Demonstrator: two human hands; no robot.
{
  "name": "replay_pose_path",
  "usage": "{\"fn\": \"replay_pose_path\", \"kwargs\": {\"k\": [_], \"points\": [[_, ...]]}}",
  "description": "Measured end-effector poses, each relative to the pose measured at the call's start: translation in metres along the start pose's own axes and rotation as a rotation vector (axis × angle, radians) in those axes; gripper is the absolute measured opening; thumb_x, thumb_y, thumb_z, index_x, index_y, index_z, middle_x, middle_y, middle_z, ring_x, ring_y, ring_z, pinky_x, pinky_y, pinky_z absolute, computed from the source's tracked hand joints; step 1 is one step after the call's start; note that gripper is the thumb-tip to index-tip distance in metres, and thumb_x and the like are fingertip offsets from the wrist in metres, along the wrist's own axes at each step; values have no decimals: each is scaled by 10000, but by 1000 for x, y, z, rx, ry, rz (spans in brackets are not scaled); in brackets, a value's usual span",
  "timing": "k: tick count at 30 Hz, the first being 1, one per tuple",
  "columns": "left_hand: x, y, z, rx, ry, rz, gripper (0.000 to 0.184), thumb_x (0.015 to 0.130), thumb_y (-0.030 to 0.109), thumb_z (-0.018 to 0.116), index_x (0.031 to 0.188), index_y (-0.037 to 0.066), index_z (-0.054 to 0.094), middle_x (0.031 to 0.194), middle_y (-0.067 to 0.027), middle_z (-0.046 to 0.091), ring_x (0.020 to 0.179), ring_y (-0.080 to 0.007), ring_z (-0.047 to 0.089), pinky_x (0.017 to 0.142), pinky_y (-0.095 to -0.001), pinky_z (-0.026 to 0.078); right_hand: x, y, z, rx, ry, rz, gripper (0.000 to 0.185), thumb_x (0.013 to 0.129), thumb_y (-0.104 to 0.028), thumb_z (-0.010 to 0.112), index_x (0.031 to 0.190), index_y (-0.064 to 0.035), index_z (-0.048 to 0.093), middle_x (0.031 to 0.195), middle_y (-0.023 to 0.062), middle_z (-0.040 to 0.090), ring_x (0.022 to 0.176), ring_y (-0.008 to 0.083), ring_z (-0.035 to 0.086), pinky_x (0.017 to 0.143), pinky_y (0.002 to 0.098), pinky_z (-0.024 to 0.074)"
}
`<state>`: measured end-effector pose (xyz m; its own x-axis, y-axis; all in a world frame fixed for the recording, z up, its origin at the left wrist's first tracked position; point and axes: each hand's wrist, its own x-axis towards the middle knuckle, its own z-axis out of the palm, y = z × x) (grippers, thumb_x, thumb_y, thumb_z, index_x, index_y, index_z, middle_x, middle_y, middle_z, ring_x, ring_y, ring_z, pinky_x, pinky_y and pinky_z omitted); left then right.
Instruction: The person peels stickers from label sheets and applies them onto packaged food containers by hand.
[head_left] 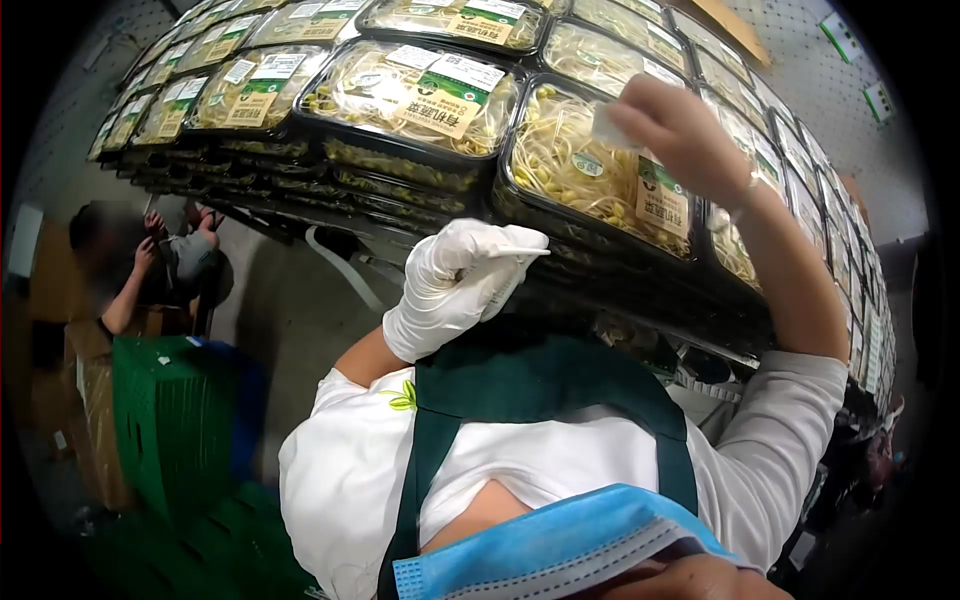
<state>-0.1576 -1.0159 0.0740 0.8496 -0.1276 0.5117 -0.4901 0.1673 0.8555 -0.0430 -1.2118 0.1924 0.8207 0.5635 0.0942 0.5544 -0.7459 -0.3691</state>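
Note:
My left hand point(455, 280), in a white glove, is closed around a white flat object point(520, 252) seen almost edge-on; its kind is unclear. It is in front of the stacked trays, near my apron. My right hand point(685, 135) is bare and pinches a small pale label point(608, 126) above a black tray of bean sprouts point(560, 150). That tray has a clear cover, a small round sticker point(588, 165) and a green and tan label point(660, 195). Left of it lies another sprout tray point(410, 95) with a white printed label point(465, 72) over its green and tan one.
Many more sprout trays point(245, 90) stand in stacked rows ahead and to the right. Green crates point(170, 420) and cardboard boxes point(95, 400) are at the lower left. A person point(150, 250) sits beyond them. A white curved bar point(345, 265) shows beneath the trays.

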Motion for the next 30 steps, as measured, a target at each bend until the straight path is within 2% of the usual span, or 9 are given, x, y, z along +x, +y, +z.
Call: {"fn": "replay_pose_path", "kwargs": {"k": [1, 4, 8, 11, 14, 18, 20, 25, 30], "points": [[1, -3, -1, 251, -13, 284, 270, 722, -87, 521, 950, 41, 588, 826, -68, 597, 701, -88, 517, 589, -207, 414, 0, -6, 5, -73, -29, 14, 245, 824, -253, 467, 744, -24, 497, 580, 65, 476, 512, 151, 446, 499, 287, 390], [-7, 5, -4, 80, -70, 2, 248, 705, -109, 522, 886, 36, 611, 841, -84, 591, 786, -133, 540, 672, -231, 434, 3, 14, 31, -450, 290, -406, 246, 823, -270, 450, 727, -43, 447, 530, 56, 441, 497, 168, 449, 512, 301, 404], [-9, 28, 4, -436, 18, -432, 254, 755, -111, 439, 967, -27, 550, 962, -137, 571, 889, -177, 558, 734, -255, 471, -3, 4, 4, -601, -99, 137, 375, 865, -368, 332, 694, -59, 459, 525, 18, 425, 467, 108, 416, 432, 265, 382], [-3, 35, 13, -489, 200, -429, 248, 775, -83, 420, 998, -47, 523, 915, -173, 585, 788, -194, 593, 697, -266, 498, -13, 18, -1, -531, 283, -200, 277, 849, -284, 422, 758, -30, 488, 578, 42, 503, 512, 131, 483, 488, 286, 423], [1, 45, 14, -355, 86, -425, 172, 793, -23, 425, 894, -38, 564, 759, -159, 605, 579, -158, 586, 521, -245, 492, -36, -29, 17, 191, 79, -339, 202, 762, -194, 565, 840, -16, 510, 662, 74, 543, 647, 204, 533, 605, 296, 439], [-6, 33, 4, -494, 107, -362, 127, 746, 48, 602, 625, 22, 571, 614, -62, 579, 526, -66, 524, 433, -181, 388, -53, -71, 34, 232, 63, -571, 143, 658, -104, 624, 766, -55, 544, 691, 66, 546, 695, 222, 528, 636, 304, 427], [0, 27, 2, -330, 113, -256, 60, 747, 19, 593, 792, -2, 560, 740, -67, 594, 616, -65, 542, 519, -188, 445, -28, -54, 24, 132, 271, -634, 96, 663, -23, 584, 741, -73, 562, 649, 64, 548, 657, 219, 530, 599, 303, 436], [-1, 13, -10, -302, 233, -255, 120, 779, -28, 521, 896, 0, 512, 818, -48, 585, 659, -60, 542, 589, -196, 457, 77, 35, -25, -247, 152, 63, 291, 809, -299, 475, 802, -12, 525, 672, 91, 558, 604, 194, 520, 577, 323, 408], [4, 6, -40, 81, 6, 101, 176, 717, -116, 535, 817, 29, 521, 868, -89, 538, 787, -155, 547, 701, -262, 451, 92, 67, 6, -609, 118, 79, 298, 806, -369, 399, 856, -96, 507, 747, 149, 579, 734, 309, 552, 664, 400, 428]]}}
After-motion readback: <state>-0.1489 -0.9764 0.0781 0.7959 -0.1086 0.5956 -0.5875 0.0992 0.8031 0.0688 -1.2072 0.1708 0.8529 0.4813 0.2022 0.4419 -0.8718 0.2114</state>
